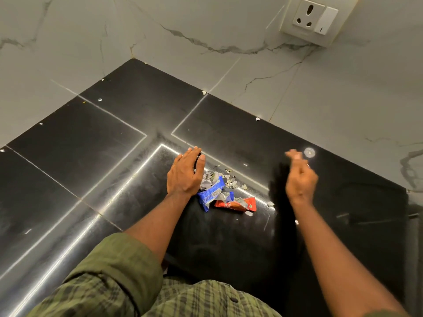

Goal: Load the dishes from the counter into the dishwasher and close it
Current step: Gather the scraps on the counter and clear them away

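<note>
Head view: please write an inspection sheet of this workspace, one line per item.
Surface: black counter, glossy, with light reflections.
Job's things: nothing seen; no dishes or dishwasher in view.
Clutter: blue wrapper, orange wrapper, torn scraps, small round disc.
Grips: left hand flat, fingers straight, beside the wrappers; right hand raised, blurred, fingers curled, holding cannot be told.
Cables: nothing seen.
Surroundings: marbled wall tiles, wall socket with switch.
</note>
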Motion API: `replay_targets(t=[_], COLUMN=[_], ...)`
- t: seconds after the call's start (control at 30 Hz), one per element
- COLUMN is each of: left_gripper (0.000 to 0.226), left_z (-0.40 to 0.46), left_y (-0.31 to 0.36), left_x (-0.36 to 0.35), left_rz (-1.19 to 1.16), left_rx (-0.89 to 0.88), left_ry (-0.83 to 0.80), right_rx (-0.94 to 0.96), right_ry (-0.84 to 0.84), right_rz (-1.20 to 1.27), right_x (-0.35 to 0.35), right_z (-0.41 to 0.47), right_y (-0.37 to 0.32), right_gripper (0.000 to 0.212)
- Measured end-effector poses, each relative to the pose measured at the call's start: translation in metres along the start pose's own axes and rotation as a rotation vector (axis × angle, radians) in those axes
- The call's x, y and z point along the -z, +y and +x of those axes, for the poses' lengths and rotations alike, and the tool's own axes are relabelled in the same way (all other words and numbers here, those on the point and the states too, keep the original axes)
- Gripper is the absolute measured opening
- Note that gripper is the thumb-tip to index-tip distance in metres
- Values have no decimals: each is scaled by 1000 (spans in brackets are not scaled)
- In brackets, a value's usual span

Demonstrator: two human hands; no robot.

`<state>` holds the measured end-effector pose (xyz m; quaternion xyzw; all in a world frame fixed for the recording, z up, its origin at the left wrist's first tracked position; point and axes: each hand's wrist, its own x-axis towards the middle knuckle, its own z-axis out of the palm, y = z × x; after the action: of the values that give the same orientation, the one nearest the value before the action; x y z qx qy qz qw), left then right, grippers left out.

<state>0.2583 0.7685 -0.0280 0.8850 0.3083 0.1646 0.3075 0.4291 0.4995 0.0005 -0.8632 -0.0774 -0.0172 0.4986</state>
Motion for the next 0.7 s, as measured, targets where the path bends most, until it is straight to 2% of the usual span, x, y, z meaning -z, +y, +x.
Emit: replay_targets(t=[0.03, 0.07, 0.17, 0.27, 0.37, 0.43, 0.5, 0.57, 0.63, 0.7], left_gripper=[78, 78, 77, 76, 75, 74, 73, 73, 74, 74], left_z=[0, 0, 1, 2, 2, 1, 0, 0, -1, 0], left_y=[0, 1, 0, -1, -2, -1, -1, -1, -2, -2], left_x=[0, 0, -1, -2, -3, -3, -3, -2, -2, -2], left_rz=[2, 6, 20, 31, 35, 32, 23, 14, 5, -5], left_rx=[1, 1, 1, 7, 6, 7, 9, 7, 7, 8], left_ry=[1, 3, 4, 4, 5, 8, 3, -2, 0, 6], right_rx=[-33, -78, -191, -20, 166, 240, 238, 137, 21, -63], right_ry=[89, 106, -32, -121, -252, -411, -564, -623, -545, -268], right_rz=[-124, -237, -538, -650, -502, -380, -286, -106, 142, 157], right_x=[17, 33, 51, 25, -25, -59, -79, -75, -58, -34], right_z=[15, 29, 49, 32, -11, -43, -62, -60, -48, -24], right_y=[13, 28, 59, 47, 1, -21, -32, -37, -36, -24], right_gripper=[44, 52, 74, 66, 48, 50, 61, 60, 52, 48])
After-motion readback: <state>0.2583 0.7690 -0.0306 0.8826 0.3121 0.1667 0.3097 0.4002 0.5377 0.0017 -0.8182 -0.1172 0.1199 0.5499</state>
